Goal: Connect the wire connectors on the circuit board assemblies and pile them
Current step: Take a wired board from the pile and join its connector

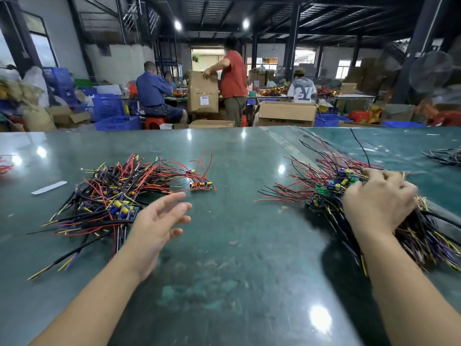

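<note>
Two heaps of small circuit board assemblies with red, black, yellow and purple wires lie on the green table (229, 258). The left pile (117, 196) spreads out at the left. The right pile (331, 193) lies at the right, with green boards showing. My left hand (159, 226) hovers just right of the left pile, fingers spread and holding nothing. My right hand (379, 201) reaches into the right pile, its fingers curled among the boards and wires; what exactly it grips is hidden.
A white paper strip (49, 187) lies at the far left. More wires (446, 157) sit at the table's right edge. Beyond the table, people work among cardboard boxes (287, 113) and blue crates (117, 122).
</note>
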